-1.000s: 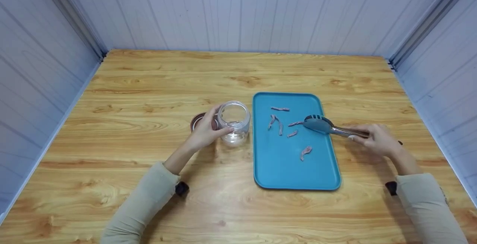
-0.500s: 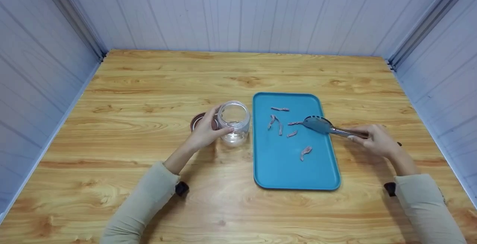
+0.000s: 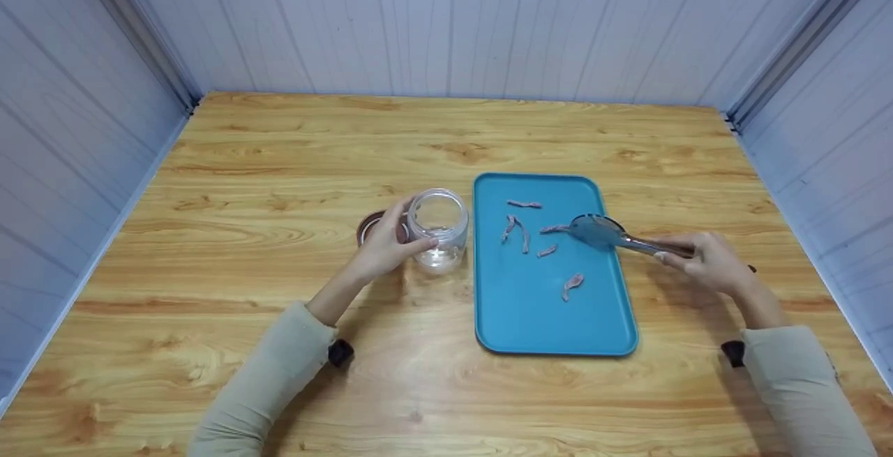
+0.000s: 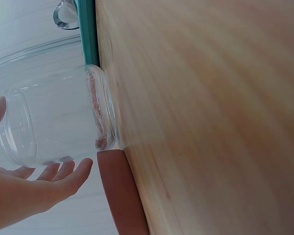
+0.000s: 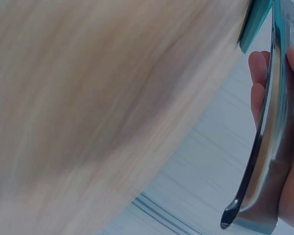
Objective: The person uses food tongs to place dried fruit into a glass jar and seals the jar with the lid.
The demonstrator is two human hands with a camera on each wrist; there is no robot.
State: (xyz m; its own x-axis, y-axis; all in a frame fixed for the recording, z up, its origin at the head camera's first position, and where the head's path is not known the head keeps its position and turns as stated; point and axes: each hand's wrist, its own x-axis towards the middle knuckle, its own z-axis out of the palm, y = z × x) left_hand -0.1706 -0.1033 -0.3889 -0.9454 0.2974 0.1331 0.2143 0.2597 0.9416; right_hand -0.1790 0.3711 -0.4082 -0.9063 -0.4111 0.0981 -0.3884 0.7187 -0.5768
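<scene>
Evidently smooth and transparent, the round jar (image 3: 446, 256) stands upright on the wood-grained table (image 3: 279, 143), its wide mouth facing up and its long axis vertical. The left hand (image 3: 382, 249) grips it, thumb on the near side, fingers around the far side. Through its wall, the left wrist view shows a rough, reddish-brown strip lying along the base. A round brown lid (image 3: 368, 228) lies just beside it, partly hidden by that hand.

The right hand (image 3: 708, 263) pinches shiny metal tongs (image 3: 636, 244) by the handle. Their long axis runs crosswise, broad rounded heads pointing left over the matte blue tray (image 3: 551, 328), a rounded rectangle longer from near to far. The tips meet one wrinkled strip (image 3: 553, 229); whether they clasp it, I cannot tell. Other thin, crooked strips (image 3: 573, 284) lie scattered on the tray.
</scene>
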